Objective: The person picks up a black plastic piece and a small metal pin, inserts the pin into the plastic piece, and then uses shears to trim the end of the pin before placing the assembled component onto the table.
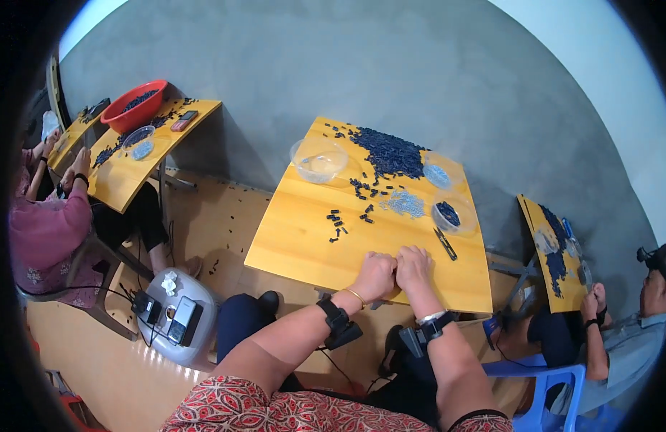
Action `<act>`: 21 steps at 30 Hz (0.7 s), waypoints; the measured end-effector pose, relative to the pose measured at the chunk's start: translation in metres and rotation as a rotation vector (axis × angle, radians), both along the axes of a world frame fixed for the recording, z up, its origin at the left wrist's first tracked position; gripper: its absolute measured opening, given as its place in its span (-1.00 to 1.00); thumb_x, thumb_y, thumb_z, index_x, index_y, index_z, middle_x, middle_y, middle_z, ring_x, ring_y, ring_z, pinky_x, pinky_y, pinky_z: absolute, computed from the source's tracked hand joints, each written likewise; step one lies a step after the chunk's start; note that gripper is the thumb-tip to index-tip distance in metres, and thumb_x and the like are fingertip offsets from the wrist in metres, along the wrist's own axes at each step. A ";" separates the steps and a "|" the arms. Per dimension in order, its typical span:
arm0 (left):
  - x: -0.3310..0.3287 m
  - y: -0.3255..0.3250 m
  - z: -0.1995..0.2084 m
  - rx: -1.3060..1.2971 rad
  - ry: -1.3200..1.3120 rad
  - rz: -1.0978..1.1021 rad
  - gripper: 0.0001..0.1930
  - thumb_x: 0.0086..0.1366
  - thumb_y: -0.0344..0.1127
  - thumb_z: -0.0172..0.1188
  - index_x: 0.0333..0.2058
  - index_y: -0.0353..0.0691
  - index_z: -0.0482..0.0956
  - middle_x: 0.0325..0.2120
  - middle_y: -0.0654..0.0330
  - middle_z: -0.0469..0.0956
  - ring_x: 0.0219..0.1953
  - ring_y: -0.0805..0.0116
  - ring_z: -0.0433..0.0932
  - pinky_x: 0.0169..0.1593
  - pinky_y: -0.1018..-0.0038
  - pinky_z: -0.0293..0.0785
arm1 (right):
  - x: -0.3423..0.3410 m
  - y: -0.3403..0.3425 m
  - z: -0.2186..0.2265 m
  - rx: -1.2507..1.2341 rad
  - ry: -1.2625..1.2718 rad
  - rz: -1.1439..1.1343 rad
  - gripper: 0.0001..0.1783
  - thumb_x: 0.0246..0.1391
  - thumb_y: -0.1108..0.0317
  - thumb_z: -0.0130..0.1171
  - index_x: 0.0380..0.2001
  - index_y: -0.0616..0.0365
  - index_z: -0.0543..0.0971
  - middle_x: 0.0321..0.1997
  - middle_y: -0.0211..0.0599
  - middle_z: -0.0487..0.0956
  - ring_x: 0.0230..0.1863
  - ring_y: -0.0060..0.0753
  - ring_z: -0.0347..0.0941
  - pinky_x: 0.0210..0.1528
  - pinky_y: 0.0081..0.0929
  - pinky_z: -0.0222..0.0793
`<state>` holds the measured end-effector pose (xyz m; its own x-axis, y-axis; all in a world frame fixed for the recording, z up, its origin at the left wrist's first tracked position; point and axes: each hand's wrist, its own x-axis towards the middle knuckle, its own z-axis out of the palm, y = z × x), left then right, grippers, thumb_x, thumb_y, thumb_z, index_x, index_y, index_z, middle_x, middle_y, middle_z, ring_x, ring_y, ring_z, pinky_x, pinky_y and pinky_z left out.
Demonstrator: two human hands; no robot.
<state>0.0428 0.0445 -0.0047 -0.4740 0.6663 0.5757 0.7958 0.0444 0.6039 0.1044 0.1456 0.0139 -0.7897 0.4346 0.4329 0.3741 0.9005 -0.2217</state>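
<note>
Smooth, satiny wood-look table (304, 237), glossy clear plastic bowl (304, 171), matt plastic-looking dark pieces (387, 151), shiny pale pieces (405, 204), glossy plastic basin (147, 114), smooth plastic stool (203, 297), plastic chair (576, 385), shiny metal-looking bracelet (356, 297), patterned cloth shirt (225, 403), matt, faintly mottled wall (311, 65)

Reaching Out, Close Together

The left hand (377, 276) and right hand (414, 266) meet side by side, both curled, backs facing up. The left arm (272, 345) reaches far and right. The right arm (451, 360) reaches far and a bit left.
</note>
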 end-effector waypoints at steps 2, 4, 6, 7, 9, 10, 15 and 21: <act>0.000 -0.005 0.006 -0.033 -0.025 -0.002 -0.94 -0.15 -0.46 0.04 -0.70 -0.20 0.47 -0.63 0.05 0.47 -0.50 0.09 0.43 -0.30 0.32 0.26 | 0.000 -0.005 0.003 -0.046 -0.069 -0.031 -0.93 -0.16 0.42 -0.03 -0.57 0.12 0.46 -0.43 -0.18 0.46 -0.30 -0.05 0.31 -0.23 -0.17 0.19; 0.003 -0.013 0.013 -0.183 -0.186 -0.020 -0.94 -0.12 -0.43 0.11 -0.61 -0.26 0.54 -0.57 0.04 0.51 -0.48 0.24 0.49 -0.33 0.37 0.35 | -0.002 -0.006 0.005 -0.151 0.001 0.010 -0.91 -0.13 0.43 -0.04 -0.52 0.13 0.47 -0.43 -0.16 0.47 -0.31 -0.10 0.36 -0.23 -0.22 0.23; 0.007 -0.029 0.021 -0.117 -0.479 -0.121 -0.93 -0.05 -0.44 0.13 -0.53 -0.29 0.54 -0.53 0.11 0.53 -0.46 0.34 0.50 -0.39 0.47 0.36 | 0.002 -0.013 0.023 -0.258 0.071 0.047 -0.88 -0.11 0.45 -0.05 -0.47 0.15 0.48 -0.42 -0.15 0.49 -0.33 -0.15 0.41 -0.24 -0.27 0.28; 0.009 -0.039 0.025 -0.049 -0.773 -0.219 -0.91 0.02 -0.45 0.15 -0.45 -0.32 0.55 -0.49 0.19 0.56 -0.45 0.44 0.50 -0.44 0.57 0.37 | 0.009 -0.017 0.032 -0.490 0.189 0.137 -0.88 -0.07 0.46 -0.05 -0.43 0.18 0.46 -0.44 -0.17 0.50 -0.38 -0.26 0.42 -0.30 -0.38 0.31; 0.018 -0.075 0.068 0.048 -0.967 -0.288 -0.89 0.05 -0.44 0.15 -0.41 -0.32 0.55 -0.49 0.23 0.54 -0.44 0.49 0.48 -0.41 0.60 0.38 | 0.033 -0.038 0.056 -0.729 0.310 0.217 -0.88 -0.04 0.48 -0.05 -0.39 0.22 0.44 -0.47 -0.19 0.50 -0.43 -0.37 0.44 -0.36 -0.49 0.33; 0.022 -0.091 0.085 0.157 -1.158 -0.349 -0.88 0.09 -0.44 0.15 -0.37 -0.32 0.55 -0.49 0.27 0.53 -0.43 0.55 0.47 -0.38 0.63 0.39 | 0.046 -0.051 0.067 -0.790 0.297 0.291 -0.88 -0.03 0.48 -0.04 -0.37 0.25 0.42 -0.47 -0.23 0.49 -0.44 -0.45 0.42 -0.37 -0.54 0.32; 0.040 -0.133 0.110 0.416 -1.357 -0.540 -0.86 0.13 -0.44 0.11 -0.32 -0.31 0.53 -0.47 0.22 0.53 -0.42 0.49 0.47 -0.25 0.60 0.40 | 0.095 -0.116 0.113 -0.707 0.283 0.441 -0.85 0.04 0.48 -0.02 -0.28 0.28 0.37 -0.46 -0.38 0.42 -0.44 -0.66 0.32 -0.39 -0.70 0.25; 0.063 -0.153 0.125 0.508 -1.350 -0.557 -0.83 0.16 -0.38 0.08 -0.31 -0.32 0.53 -0.48 0.23 0.52 -0.41 0.51 0.46 -0.24 0.60 0.39 | 0.109 -0.153 0.141 -0.394 0.439 0.435 -0.83 0.01 0.43 0.04 -0.32 0.26 0.38 -0.46 -0.21 0.46 -0.45 -0.39 0.40 -0.37 -0.52 0.32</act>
<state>0.1054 -0.1082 0.1202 -0.5768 0.8027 0.1517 -0.4899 -0.4885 0.7221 0.2135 -0.0071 0.1554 -0.7162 0.3098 0.6253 -0.1971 0.7698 -0.6071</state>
